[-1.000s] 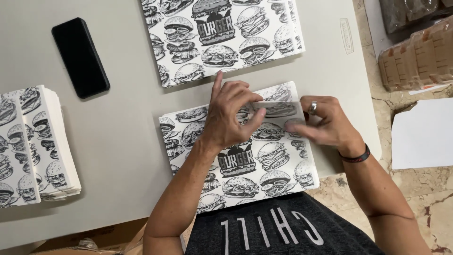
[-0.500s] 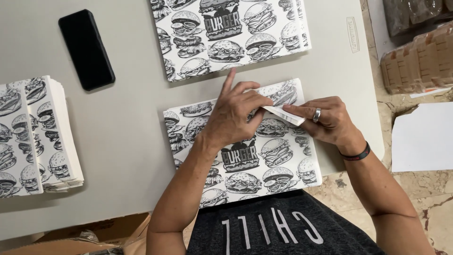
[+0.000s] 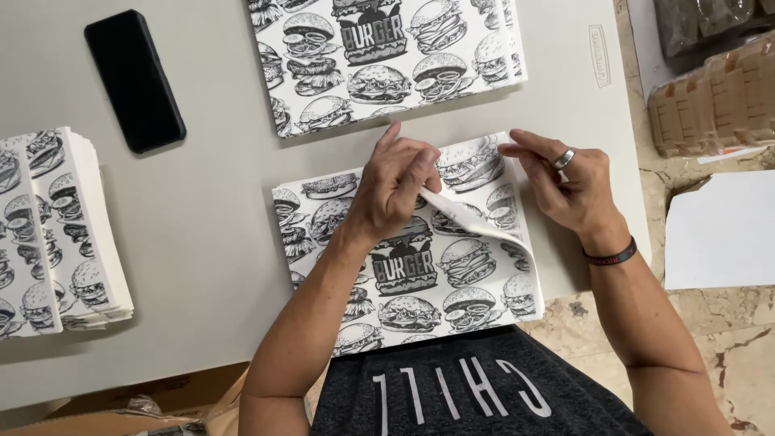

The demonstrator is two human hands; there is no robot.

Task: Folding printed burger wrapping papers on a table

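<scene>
Burger sheet (image 3: pixel 404 266) flat on counter (image 3: pixel 202 210) near its edge | left hand (image 3: pixel 395 190) grip pinching the lifted flap (image 3: pixel 476 224) | right hand (image 3: pixel 569 182) fingers spread, hovering (ring on) | best: pin the sheet, crease the flap squarely.

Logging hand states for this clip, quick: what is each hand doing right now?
Left hand: fingers closed on the lifted corner of the burger-print sheet.
Right hand: open, holding nothing, fingertips just above the sheet's far corner.
</scene>
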